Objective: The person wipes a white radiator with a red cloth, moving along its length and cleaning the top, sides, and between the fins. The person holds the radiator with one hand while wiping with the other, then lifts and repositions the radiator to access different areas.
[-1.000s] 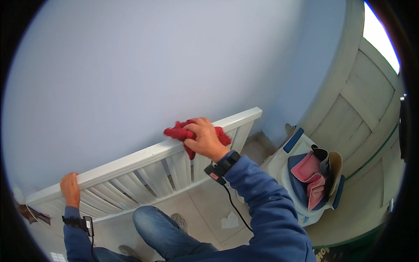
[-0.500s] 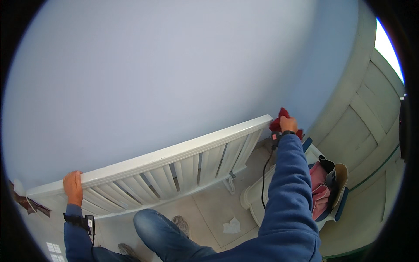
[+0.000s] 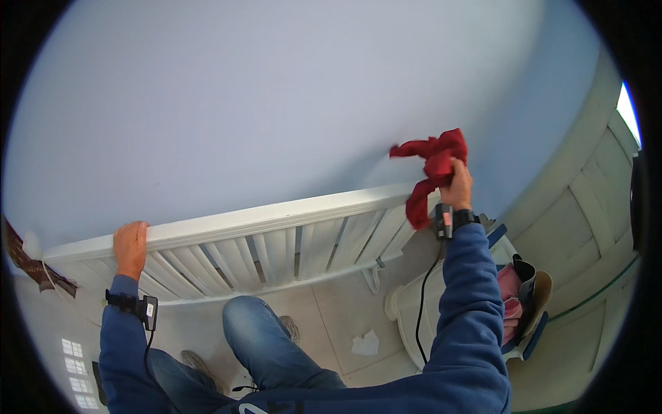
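Observation:
A dark red cloth (image 3: 438,164) hangs bunched from my right hand (image 3: 458,186), whose fingers are closed on it. It is lifted above the right end of a white slatted panel (image 3: 276,219), and one loose end droops in front of the top rail. Over the left part of that same rail my left hand (image 3: 130,248) is wrapped, thumb side hidden behind the wood. The panel leans or stands close along the pale blue wall (image 3: 262,103). Both wrists carry dark straps with a small device and a cable.
To the right stands a white seat (image 3: 414,303) with a pink cloth (image 3: 510,297) and a cap-like tan item (image 3: 540,293) on it. Beyond is a pale panelled door (image 3: 558,214). A crumpled white tissue (image 3: 365,343) lies on the tiled floor (image 3: 324,303) near my feet.
My right hand has raised the red cloth from the panel's right end, up and slightly left. My left hand still grips the rail, while the whole view has shifted a little.

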Demonstrator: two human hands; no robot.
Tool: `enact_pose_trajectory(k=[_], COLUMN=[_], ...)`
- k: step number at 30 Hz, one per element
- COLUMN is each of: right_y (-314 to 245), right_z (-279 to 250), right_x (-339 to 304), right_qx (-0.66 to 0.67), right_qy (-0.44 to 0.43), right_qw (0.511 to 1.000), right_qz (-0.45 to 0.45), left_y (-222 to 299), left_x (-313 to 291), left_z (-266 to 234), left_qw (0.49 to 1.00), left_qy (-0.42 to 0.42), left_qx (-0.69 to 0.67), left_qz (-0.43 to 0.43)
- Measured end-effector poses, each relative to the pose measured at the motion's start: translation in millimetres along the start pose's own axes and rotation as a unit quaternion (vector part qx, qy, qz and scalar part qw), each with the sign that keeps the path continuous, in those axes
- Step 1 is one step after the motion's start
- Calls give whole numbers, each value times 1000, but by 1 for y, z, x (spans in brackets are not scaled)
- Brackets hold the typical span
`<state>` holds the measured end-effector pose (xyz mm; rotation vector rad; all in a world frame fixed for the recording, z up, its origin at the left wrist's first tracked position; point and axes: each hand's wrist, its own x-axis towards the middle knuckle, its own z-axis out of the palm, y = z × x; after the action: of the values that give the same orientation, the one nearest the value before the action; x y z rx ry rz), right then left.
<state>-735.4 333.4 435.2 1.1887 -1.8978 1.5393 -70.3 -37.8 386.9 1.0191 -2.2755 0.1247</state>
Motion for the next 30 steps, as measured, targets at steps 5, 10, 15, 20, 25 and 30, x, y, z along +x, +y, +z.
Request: enact_pose_trajectory(k=[5,10,15,20,25,30], right_y=[7,-10,-63,-107,-119,-172], right_z=[45,56,95,142,145,179], right_x=[-27,-34,-58,-91,-92,-113], right_qx=[-205,-84,-141,-65,-86,-30], right_qy=[-29,-84,-86,-146,-126,-199], right_qw=[977,992,986,980,984,967], right_qz=[-53,44,0,-116,-89,-156], left_y=[-8,-10,3,-10,-49,-59], left_x=[-1,-2,1,-7,-36,-54], left_z=[9,14,0,-12,-26,-29], left_qw=[999,997,999,989,993,993], left_qy=[10,53,37,78,97,42], left_qx=[26,34,3,-121,6,30], left_qz=[20,35,-12,-27,-70,-103])
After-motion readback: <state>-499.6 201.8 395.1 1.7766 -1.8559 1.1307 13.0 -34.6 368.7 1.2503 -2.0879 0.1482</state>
